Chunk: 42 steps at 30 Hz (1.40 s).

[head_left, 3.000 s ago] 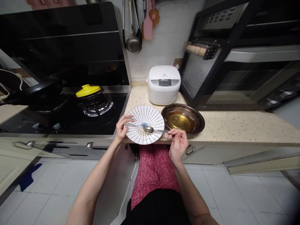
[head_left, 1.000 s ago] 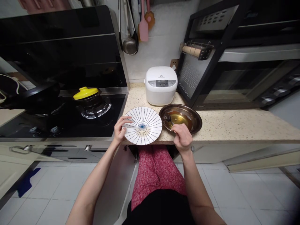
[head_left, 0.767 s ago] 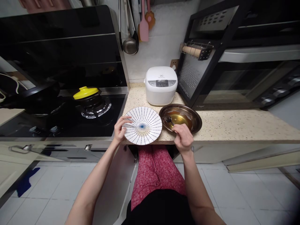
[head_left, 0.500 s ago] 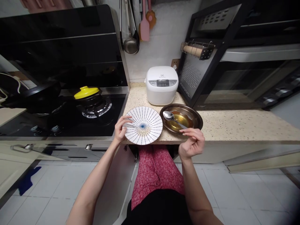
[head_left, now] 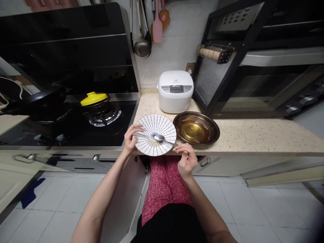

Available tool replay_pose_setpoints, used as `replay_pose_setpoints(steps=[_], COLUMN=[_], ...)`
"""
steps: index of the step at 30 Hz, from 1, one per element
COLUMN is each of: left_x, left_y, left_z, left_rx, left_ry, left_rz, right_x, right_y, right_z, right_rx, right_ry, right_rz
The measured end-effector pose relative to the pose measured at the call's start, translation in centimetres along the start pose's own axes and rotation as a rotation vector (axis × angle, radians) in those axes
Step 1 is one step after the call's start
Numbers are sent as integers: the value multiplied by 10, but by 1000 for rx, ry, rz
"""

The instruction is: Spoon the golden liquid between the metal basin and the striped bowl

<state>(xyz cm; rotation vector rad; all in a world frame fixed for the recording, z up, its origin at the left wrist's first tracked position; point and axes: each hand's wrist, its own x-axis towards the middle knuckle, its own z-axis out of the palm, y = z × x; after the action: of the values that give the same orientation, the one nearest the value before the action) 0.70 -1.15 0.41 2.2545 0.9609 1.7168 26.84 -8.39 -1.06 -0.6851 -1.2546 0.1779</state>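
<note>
A white plate [head_left: 152,123] with dark radiating lines lies on the counter near its front edge. My left hand [head_left: 132,137] grips the plate's left rim, fingers on top. In my right hand [head_left: 186,158] is the handle of a metal spoon [head_left: 160,138], held between closed fingers. The spoon's bowl is over the plate's middle; whether it touches the plate I cannot tell. Right of the plate stands a wide metal bowl [head_left: 214,133] with yellowish liquid [head_left: 194,131] in it.
Behind the plate stands a white rice cooker [head_left: 175,96]. A gas stove [head_left: 121,135] with a yellow-lidded pot [head_left: 93,99] and a black wok [head_left: 45,98] is on the left. A black rack with an oven [head_left: 255,91] fills the right. A ladle [head_left: 141,48] hangs on the wall.
My right hand has carried the spoon leftward from above the metal bowl to above the plate. My left hand stays on the plate's rim.
</note>
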Motion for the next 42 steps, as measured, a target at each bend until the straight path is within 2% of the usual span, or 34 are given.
replay_pose_setpoints(steps=[17, 22, 35, 42], left_x=[0, -1, 0, -1], left_y=[4, 3, 5, 4], left_z=[1, 0, 2, 1], left_rx=[28, 75, 41, 34], left_ry=[12, 0, 33, 25], left_rz=[6, -35, 30, 29], right_x=[-7, -9, -14, -15], right_y=[10, 10, 9, 7], right_z=[-3, -2, -2, 3], right_rx=[10, 22, 59, 136], right_ry=[-41, -49, -65, -25], right_rz=[2, 1, 168, 319])
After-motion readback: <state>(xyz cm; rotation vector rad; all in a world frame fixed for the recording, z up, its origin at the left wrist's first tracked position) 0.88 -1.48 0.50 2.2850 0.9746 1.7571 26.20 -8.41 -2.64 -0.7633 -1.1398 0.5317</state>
